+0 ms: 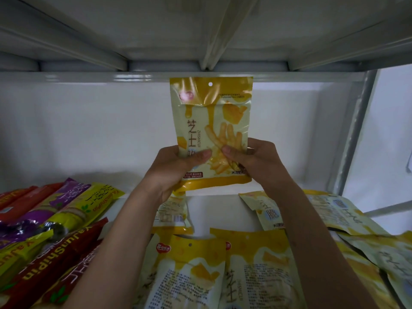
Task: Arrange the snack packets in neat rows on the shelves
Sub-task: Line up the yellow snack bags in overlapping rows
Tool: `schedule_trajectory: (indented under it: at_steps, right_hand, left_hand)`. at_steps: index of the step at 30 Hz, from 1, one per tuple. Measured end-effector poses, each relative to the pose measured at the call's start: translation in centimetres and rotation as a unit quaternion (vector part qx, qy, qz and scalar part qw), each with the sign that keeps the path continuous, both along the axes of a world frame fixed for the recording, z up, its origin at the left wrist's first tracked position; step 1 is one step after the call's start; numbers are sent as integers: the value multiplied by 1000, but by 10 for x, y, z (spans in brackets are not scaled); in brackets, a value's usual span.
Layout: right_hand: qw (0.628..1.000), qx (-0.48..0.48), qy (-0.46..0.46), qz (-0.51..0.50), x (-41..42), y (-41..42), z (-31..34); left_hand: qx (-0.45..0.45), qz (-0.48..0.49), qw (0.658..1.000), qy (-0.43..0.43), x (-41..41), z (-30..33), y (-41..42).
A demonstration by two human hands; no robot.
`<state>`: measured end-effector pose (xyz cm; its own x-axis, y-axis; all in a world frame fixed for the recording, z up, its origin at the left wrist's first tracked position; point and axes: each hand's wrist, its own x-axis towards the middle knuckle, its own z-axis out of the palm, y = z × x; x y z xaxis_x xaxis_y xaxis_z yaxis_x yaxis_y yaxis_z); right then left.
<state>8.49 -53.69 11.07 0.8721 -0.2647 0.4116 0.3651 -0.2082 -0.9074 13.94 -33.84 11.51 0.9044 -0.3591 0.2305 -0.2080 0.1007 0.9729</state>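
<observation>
Two yellow cheese snack packets [223, 270] lie flat at the very front of the white shelf [211, 210], side by side and touching, right under the person's arms. More yellow packets [347, 221] lie in a loose heap on the right side of the shelf, some on top of others. One more yellow packet [172, 216] lies flat behind the front two, partly hidden by the left arm. On the left side of the shelf lies a messy pile of long snack sticks [55, 226] in red, purple and yellow wrappers, pointing different ways.

Both hands are raised above the shelf and hold one yellow packet [211, 117] upright, its front facing the camera and its hole at the top. The left hand [176, 166] grips the lower left part of it, with the thumb pressed on the front. The right hand [256, 161] grips the lower right part the same way. The fingers of both hands are curled round behind the packet, so they are mostly hidden. The packet's bottom edge hangs just above the shelf, close to the white back wall [89, 130]
</observation>
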Motion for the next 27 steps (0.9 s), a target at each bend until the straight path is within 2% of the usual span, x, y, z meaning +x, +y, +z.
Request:
schedule_trajectory:
  at_steps: [5, 11, 13, 18, 23, 27]
  right_hand:
    - [997, -44, 4, -56, 6, -1, -5]
    - [975, -141, -1, -170, 7, -2, -4]
    - [972, -143, 1, -185, 6, -1, -2]
    - [984, -95, 8, -153, 5, -6, -1]
    - [997, -52, 62, 12, -3, -4, -1]
    - [997, -44, 54, 33, -6, 0, -2]
  left_hand:
    - [34, 49, 997, -41, 3, -2, -3]
    - [43, 65, 995, -59, 4, -6, -7]
    - [32, 56, 997, -52, 4, -6, -6]
    - [3, -20, 999, -30, 6, -6, 0]
    - [12, -16, 998, -55, 14, -9, 3]
    - [7, -23, 997, -70, 11, -8, 0]
